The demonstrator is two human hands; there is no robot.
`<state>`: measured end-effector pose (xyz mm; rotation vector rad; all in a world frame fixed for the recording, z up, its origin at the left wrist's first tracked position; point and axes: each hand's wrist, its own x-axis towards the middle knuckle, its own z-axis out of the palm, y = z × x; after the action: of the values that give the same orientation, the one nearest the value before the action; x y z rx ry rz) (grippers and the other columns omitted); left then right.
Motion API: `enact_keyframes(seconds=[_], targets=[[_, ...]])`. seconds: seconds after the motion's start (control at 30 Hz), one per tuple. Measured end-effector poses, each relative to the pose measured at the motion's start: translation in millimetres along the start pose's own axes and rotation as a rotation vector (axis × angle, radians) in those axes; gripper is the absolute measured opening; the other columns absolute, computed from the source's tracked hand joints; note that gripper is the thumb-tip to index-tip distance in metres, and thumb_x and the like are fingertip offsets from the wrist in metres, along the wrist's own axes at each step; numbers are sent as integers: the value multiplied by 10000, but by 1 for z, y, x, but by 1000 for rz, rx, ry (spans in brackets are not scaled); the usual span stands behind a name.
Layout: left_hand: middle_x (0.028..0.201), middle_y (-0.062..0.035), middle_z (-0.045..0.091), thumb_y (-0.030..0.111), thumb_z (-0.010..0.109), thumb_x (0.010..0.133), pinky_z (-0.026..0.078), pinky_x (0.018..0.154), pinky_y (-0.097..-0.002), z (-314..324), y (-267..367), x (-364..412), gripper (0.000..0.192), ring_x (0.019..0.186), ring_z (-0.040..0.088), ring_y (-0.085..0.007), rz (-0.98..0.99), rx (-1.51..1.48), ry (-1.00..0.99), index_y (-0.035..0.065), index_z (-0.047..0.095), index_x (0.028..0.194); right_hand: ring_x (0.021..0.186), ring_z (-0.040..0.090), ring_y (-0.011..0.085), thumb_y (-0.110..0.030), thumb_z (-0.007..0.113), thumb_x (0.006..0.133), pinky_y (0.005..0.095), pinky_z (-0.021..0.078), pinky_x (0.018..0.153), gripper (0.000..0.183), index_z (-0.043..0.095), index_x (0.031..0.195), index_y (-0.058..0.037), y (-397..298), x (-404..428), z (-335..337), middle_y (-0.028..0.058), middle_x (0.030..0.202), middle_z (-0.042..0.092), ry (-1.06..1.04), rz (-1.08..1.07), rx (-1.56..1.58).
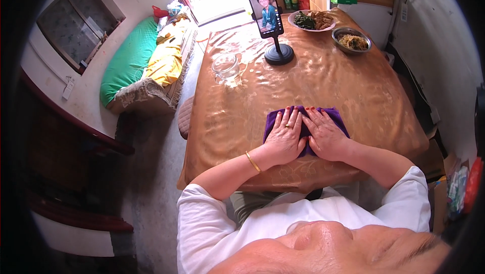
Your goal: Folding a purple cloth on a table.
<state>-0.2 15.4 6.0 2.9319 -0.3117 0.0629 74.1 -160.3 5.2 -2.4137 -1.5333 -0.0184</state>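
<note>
A folded purple cloth (336,116) lies on the brown patterned tablecloth (242,122) near the table's front edge. My left hand (285,137) rests palm down on its left part, fingers slightly apart and pointing away from me. My right hand (326,137) lies flat on the right part, angled inward. The two hands nearly meet at the thumbs and fingertips. Between and around them, purple fabric shows; the rest is hidden beneath the palms.
Farther back are a clear glass cup (226,66), a phone (266,13) on a round-based stand (279,54), a plate of food (312,20) and a metal bowl of noodles (351,41). A stool (185,117) touches the table's left side; a covered sofa (130,61) stands beyond.
</note>
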Motion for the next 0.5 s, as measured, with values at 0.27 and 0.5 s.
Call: enact_keyframes(seconds=[0.27,0.5], targets=[[1534,-265,180,329,421,926,98,1180,-468,0,-29,53,706,1446,123,-396,-129,16,32,-90,205,1451,1421,233,352,-249,440,908,461,149,1173,624,286,1436,45,40,55,6,236,1509,265,1,46,-83],[1536,-253,192,336,412,933,106,1179,-471,1,-54,91,687,1445,137,-386,-165,39,73,-80,234,1449,1405,273,349,-237,450,905,441,169,1173,593,333,1427,17,67,93,8,218,1503,299,59,81,-90]])
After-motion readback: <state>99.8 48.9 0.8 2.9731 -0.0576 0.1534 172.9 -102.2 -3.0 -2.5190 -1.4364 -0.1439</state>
